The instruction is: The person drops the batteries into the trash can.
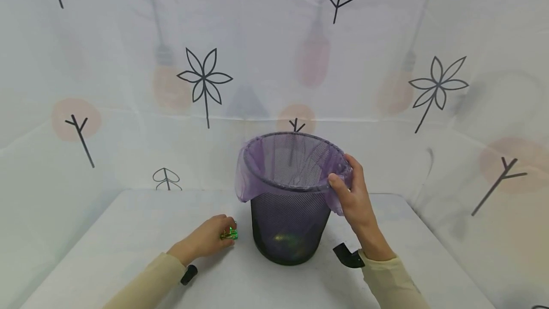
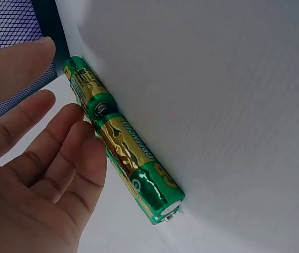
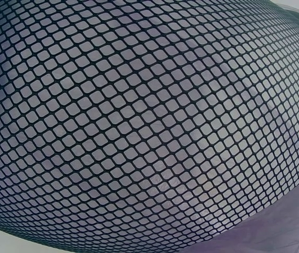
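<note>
Two green-and-gold batteries (image 2: 120, 142) lie end to end on the table (image 1: 128, 232), just left of the mesh bin (image 1: 289, 223). Our left hand (image 1: 206, 240) touches them with relaxed fingers; our right hand (image 1: 353, 194) grips the bin's rim. We judge them rigid, smooth and prone to rolling: pinch across their middles.

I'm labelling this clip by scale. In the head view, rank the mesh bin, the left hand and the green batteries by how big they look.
1. Mesh bin, clearly largest.
2. Left hand.
3. Green batteries, smallest, partly hidden by that hand's fingers.
</note>
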Motion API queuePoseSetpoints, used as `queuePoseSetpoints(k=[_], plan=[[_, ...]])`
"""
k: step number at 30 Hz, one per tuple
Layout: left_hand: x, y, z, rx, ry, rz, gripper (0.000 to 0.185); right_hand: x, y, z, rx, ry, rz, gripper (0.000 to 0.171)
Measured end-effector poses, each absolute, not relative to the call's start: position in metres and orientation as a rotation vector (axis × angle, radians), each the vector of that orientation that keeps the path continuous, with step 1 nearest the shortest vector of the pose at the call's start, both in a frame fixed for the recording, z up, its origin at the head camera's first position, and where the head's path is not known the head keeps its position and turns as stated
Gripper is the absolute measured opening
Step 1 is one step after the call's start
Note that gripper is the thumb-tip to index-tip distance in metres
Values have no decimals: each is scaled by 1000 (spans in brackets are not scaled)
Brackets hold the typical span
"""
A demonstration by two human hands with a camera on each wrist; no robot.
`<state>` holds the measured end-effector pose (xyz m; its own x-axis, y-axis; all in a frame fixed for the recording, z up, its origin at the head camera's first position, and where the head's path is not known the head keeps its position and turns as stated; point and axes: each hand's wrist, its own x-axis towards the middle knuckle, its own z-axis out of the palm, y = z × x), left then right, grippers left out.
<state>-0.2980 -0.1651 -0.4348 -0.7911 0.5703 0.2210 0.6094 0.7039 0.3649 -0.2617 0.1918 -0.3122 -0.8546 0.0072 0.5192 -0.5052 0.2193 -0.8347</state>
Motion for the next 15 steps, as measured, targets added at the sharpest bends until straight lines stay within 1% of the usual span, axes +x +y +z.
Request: queuePoseSetpoints(k=[15], plan=[[-288, -160, -437, -1020, -2808, -556, 21, -262, 192, -313, 461, -2089, 1666, 71]])
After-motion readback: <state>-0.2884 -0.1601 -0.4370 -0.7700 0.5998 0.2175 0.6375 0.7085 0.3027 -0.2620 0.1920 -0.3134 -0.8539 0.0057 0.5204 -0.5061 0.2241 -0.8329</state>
